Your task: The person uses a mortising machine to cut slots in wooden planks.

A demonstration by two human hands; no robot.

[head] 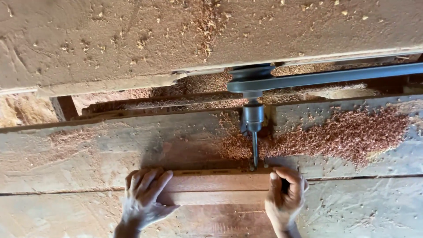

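Underneath both hands, a dusty grey plank surface (361, 207), strewn beyond the fingers with reddish-brown wood shavings (352, 132). Between the hands, a long reddish rectangular wooden block (220, 187), lying flat. Left hand (143, 196) clamped over its left end, right hand (286, 196) clamped over its right. Just beyond the right hand, a grey metal drill bit (254, 150) meeting the block's far edge.

Left grip (143, 196) and right grip (285, 198) are bare, dusty perhaps; no sleeves, gloves or rings show.
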